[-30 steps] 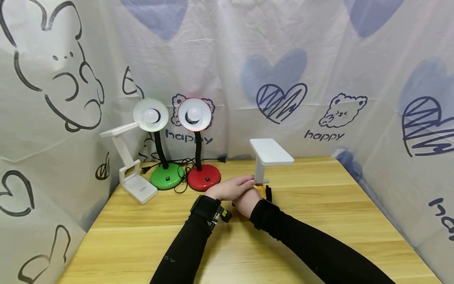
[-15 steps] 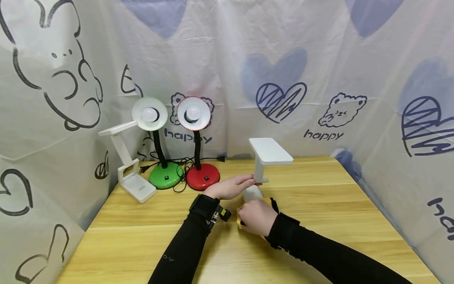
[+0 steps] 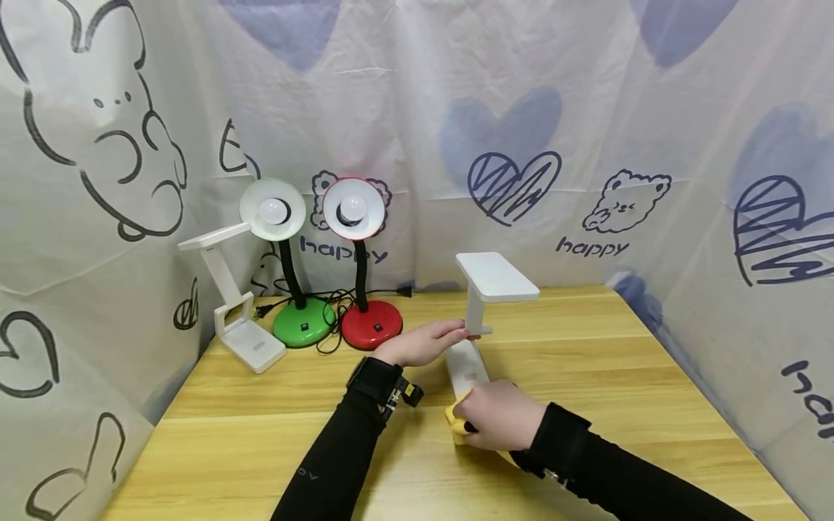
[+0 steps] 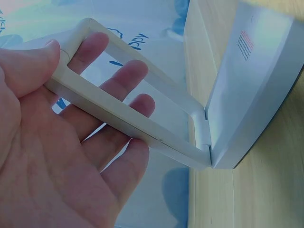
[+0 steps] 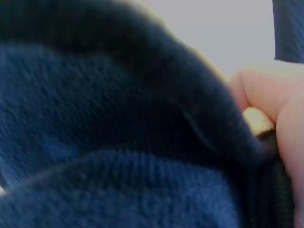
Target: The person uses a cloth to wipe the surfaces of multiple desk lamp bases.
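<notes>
A white folding desk lamp [image 3: 500, 278] stands right of the middle of the table, its flat head raised over its base [image 3: 466, 365]. My left hand [image 3: 420, 346] grips the lamp's support; in the left wrist view the thumb lies over the upper hinge and the fingers [image 4: 126, 76] pass around and through the open frame [image 4: 118, 107]. At the near end of the base, my right hand [image 3: 503, 414] holds a bunched yellow cloth [image 3: 459, 423]. Fuzzy dark blue fabric [image 5: 109, 190] fills most of the right wrist view, beside part of the hand.
To the left stand a second white folding lamp [image 3: 254, 346], a green-based lamp [image 3: 303, 323] and a red-based lamp [image 3: 373, 325]. Black cords [image 3: 337, 297] lie tangled around the round bases. A printed curtain [image 3: 423, 145] hangs behind the wooden table [image 3: 586, 362].
My right hand has moved with the cloth from beside the left hand, toward me and right along the base, which has come into view. The left hand stays on the lamp.
</notes>
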`<state>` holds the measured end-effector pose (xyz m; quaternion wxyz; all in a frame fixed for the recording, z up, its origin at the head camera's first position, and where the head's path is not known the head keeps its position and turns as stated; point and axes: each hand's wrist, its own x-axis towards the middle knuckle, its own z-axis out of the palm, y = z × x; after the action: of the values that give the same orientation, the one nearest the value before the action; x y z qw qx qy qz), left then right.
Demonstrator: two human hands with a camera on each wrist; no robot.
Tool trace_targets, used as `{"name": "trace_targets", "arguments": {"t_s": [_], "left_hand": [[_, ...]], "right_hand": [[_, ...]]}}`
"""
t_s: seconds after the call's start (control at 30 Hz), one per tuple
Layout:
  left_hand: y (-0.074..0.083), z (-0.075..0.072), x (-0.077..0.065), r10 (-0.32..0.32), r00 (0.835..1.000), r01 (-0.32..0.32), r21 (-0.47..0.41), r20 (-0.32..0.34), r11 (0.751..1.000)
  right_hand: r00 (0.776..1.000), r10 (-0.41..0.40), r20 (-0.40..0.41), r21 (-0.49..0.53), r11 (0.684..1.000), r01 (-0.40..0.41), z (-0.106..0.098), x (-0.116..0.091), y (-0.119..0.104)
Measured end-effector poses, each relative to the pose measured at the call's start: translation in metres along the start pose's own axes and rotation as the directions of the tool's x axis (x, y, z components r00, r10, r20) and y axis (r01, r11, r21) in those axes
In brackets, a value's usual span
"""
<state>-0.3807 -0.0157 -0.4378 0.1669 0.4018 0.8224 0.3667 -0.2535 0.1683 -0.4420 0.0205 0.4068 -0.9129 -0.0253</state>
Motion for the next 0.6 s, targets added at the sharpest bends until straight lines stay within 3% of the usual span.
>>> {"name": "trace_targets", "arguments": {"t_s": [0.13,0.2,0.27,0.4,0.5,0.6], "left_hand": [[-0.001,0.0,0.001,0.008,1.0,-0.008,0.013,-0.009,1.0],[-0.002,0.001,0.002,0.011,1.0,-0.011,0.01,-0.01,1.0],[-0.002,0.001,0.002,0.017,1.0,-0.017,0.004,-0.005,1.0],[-0.002,0.002,0.002,-0.01,1.0,0.01,0.008,-0.003,1.0],[-0.002,0.002,0.002,-0.039,0.999,0.039,0.026,-0.011,0.999],[-0.003,0.003,0.004,-0.027,1.0,0.027,0.024,-0.006,0.999]], "right_hand": [[0.998,0.069,-0.012,0.196,0.978,-0.065,-0.013,-0.011,0.021],[0.99,0.134,-0.054,0.323,0.94,-0.11,-0.016,-0.019,0.034],[0.976,0.204,-0.078,0.478,0.867,-0.143,-0.017,-0.028,0.048],[0.937,0.336,-0.092,0.745,0.647,-0.159,-0.007,-0.049,0.072],[0.891,0.443,-0.098,0.879,0.459,-0.131,0.005,-0.065,0.086],[0.842,0.535,-0.072,0.975,0.215,-0.054,0.019,-0.077,0.097]]}}
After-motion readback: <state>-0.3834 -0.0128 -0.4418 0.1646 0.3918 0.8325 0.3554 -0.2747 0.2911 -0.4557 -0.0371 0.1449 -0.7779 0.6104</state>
